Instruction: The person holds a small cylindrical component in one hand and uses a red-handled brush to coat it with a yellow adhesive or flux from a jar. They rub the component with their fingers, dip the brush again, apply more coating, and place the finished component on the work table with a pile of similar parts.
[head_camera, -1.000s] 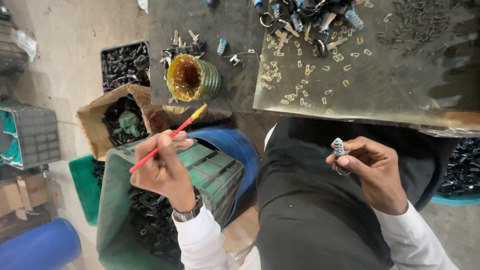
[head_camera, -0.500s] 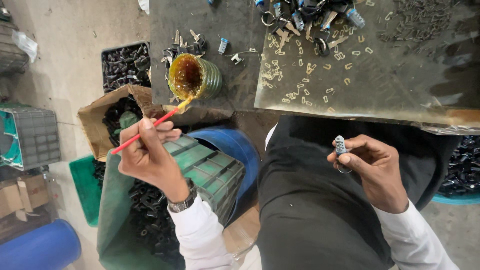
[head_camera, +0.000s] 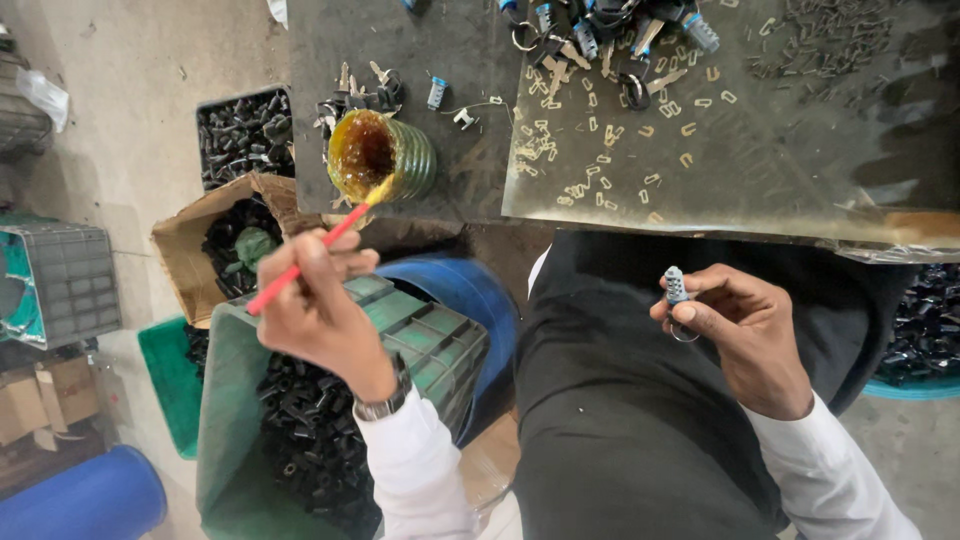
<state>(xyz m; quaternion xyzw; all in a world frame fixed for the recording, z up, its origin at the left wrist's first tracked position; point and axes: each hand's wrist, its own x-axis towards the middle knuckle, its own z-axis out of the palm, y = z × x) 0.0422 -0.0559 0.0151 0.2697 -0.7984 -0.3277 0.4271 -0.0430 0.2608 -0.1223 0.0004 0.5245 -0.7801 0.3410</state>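
A: Head view, item one. Left hand (head_camera: 318, 305)?

B: Closed in a pencil grip on a thin red brush (head_camera: 308, 252). Its yellowed tip touches the near rim of a green ribbed can (head_camera: 385, 155) of amber grease, up and ahead of the knuckles. Judged light and stiff; hold mid-shaft, since the tip end looks slick.

A: Item two. Right hand (head_camera: 745, 325)?

B: Fingers pinched round a small metal lock cylinder (head_camera: 677, 292), upright, a ring hanging below it, over the lap and well apart from the brush. Judged small, hard and rigid, somewhat dense, possibly greasy; grip the lower barrel and leave the top free.

A: Surroundings?

B: Green crate (head_camera: 420, 335) of black parts just beneath the left wrist; dark bench (head_camera: 440, 190) ahead of both hands, strewn with clips and keys.

A: Change from half a second back?

B: Little: the brush tip sits at the can much as then, while a second ago it was raised clear. The right hand is unmoved.
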